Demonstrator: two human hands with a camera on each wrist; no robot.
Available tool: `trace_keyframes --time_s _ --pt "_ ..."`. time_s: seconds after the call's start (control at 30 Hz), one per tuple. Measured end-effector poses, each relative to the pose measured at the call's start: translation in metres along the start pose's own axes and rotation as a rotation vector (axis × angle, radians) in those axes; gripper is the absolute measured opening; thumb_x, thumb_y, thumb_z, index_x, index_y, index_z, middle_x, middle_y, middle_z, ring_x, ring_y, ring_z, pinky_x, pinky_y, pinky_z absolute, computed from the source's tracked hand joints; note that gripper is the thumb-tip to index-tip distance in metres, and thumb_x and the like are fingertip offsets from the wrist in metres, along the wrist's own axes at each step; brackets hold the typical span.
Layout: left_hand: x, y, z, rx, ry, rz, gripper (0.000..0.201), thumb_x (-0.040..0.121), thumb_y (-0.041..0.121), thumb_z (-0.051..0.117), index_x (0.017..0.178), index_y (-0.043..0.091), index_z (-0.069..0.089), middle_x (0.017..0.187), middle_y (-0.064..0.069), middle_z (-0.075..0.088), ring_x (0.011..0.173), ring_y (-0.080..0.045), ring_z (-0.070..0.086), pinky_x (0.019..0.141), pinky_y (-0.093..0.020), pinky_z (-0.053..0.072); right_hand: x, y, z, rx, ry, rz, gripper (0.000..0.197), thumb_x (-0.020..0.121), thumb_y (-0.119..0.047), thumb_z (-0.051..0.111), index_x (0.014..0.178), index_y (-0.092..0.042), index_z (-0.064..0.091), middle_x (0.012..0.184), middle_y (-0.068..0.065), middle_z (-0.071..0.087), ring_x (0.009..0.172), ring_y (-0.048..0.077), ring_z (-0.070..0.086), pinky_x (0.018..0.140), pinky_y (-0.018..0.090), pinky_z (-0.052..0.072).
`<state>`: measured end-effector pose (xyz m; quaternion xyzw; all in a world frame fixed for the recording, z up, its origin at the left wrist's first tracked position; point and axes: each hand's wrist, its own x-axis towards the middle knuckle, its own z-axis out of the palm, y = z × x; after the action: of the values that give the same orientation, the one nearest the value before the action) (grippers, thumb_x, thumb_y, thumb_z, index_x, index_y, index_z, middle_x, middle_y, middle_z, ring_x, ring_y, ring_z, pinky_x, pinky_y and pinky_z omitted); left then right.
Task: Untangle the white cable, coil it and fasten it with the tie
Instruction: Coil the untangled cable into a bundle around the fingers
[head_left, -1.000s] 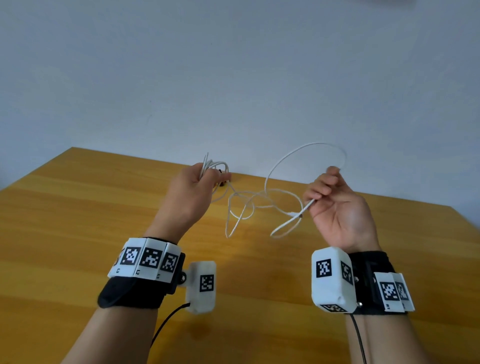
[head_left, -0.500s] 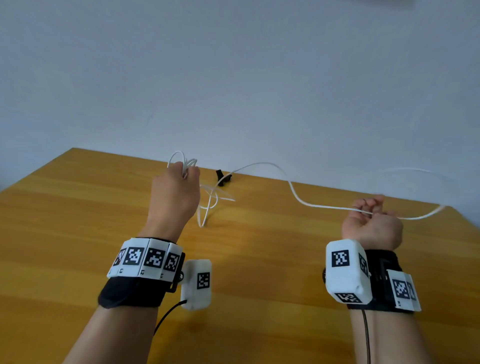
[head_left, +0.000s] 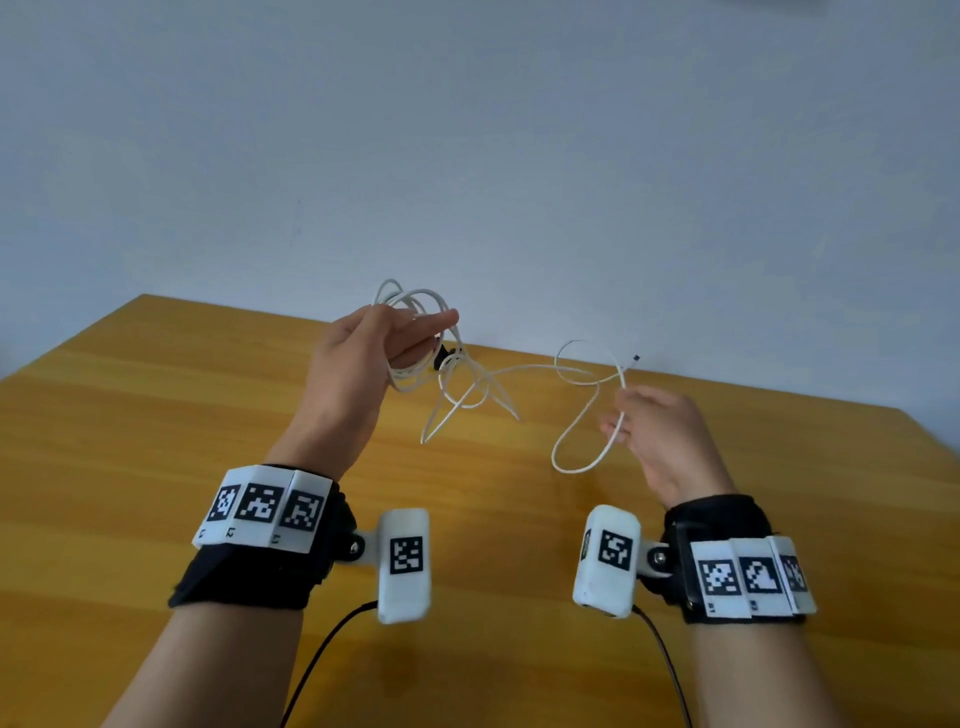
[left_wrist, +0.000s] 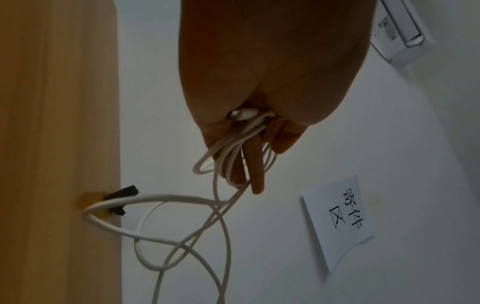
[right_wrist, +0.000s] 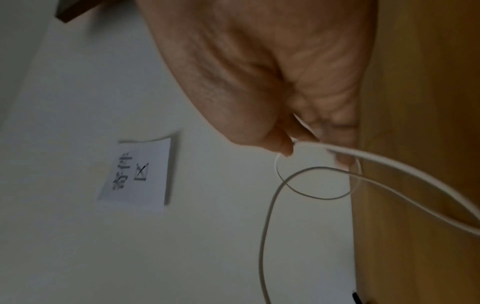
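The white cable (head_left: 498, 371) hangs in the air above the desk (head_left: 156, 426), strung between my two hands. Starting at the left, my left hand (head_left: 358, 364) has its fingers curled through a bundle of several loops, with one plug end tucked against the palm, as the left wrist view shows. The turns there lie bunched and uneven, not a tidy coil.

From that bundle the cable droops in crossed loops toward the far edge of the desk, where a small black tie (left_wrist: 120, 198) lies; one strand passes in front of it in the left wrist view, and I cannot tell whether they touch.

Further right, my right hand (head_left: 660, 436) pinches a single strand between thumb and fingertips, near the free end, whose dark-tipped plug pokes up just above it. A slack loop dangles below this hand.

I judge the cable light, thin and limp, with a smooth jacket that could slip through a loose pinch. It holds curl, so loops may spring and cross again. I would take hold of it close to the plug and feed each turn into the left hand's bundle, keeping that grasp firm.
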<state>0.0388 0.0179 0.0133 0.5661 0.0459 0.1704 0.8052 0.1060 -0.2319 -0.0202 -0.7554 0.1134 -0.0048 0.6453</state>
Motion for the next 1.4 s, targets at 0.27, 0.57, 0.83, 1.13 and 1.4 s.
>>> trace_keyframes --time_s 0.27,0.57,0.83,1.13,1.4 --pt "-0.009 0.003 0.016 -0.106 -0.090 -0.066 0.028 0.104 0.006 0.040 0.113 -0.013 0.058 0.107 -0.017 0.079 0.110 -0.025 0.074 0.102 -0.032 0.054 -0.036 -0.019 0.007 -0.355 -0.172 -0.686 0.037 0.088 -0.035 0.080 0.123 -0.035 0.068 0.118 -0.019 0.066 0.111 0.006 0.061 0.098 0.030 0.051" --pt "-0.010 0.010 0.014 -0.221 -0.049 -0.067 0.021 0.104 0.008 0.041 0.111 -0.004 0.058 0.110 -0.018 0.078 0.110 -0.026 0.074 0.101 -0.033 0.051 -0.023 -0.006 0.011 -0.457 -0.237 -0.646 0.026 0.099 -0.009 0.057 0.088 -0.024 0.075 0.081 -0.012 0.072 0.056 0.002 0.052 0.055 0.022 0.043" --pt "-0.006 0.006 0.012 -0.143 0.059 -0.045 0.015 0.104 0.011 0.044 0.109 0.005 0.057 0.104 -0.009 0.080 0.109 -0.022 0.074 0.099 -0.029 0.053 -0.028 -0.015 0.008 -0.187 -0.265 -0.471 0.024 0.095 -0.048 0.065 0.101 -0.027 0.076 0.106 -0.019 0.075 0.105 -0.011 0.063 0.095 0.018 0.044" --pt "-0.002 0.005 0.007 -0.142 0.162 0.009 0.013 0.103 0.010 0.043 0.103 0.007 0.056 0.101 -0.006 0.081 0.106 -0.017 0.075 0.096 -0.028 0.053 -0.015 -0.008 0.004 -0.258 -0.102 -0.547 0.026 0.101 -0.042 0.061 0.093 -0.024 0.079 0.066 -0.017 0.070 0.066 0.002 0.064 0.067 0.016 0.043" --pt "0.003 0.010 -0.005 -0.216 0.259 0.048 0.017 0.103 0.011 0.041 0.105 0.008 0.058 0.103 -0.006 0.081 0.109 -0.018 0.074 0.092 -0.023 0.054 -0.003 -0.005 -0.012 -0.172 0.189 -0.530 0.028 0.101 -0.039 0.062 0.090 -0.018 0.078 0.060 -0.006 0.057 0.042 0.001 0.045 0.045 0.009 0.035"
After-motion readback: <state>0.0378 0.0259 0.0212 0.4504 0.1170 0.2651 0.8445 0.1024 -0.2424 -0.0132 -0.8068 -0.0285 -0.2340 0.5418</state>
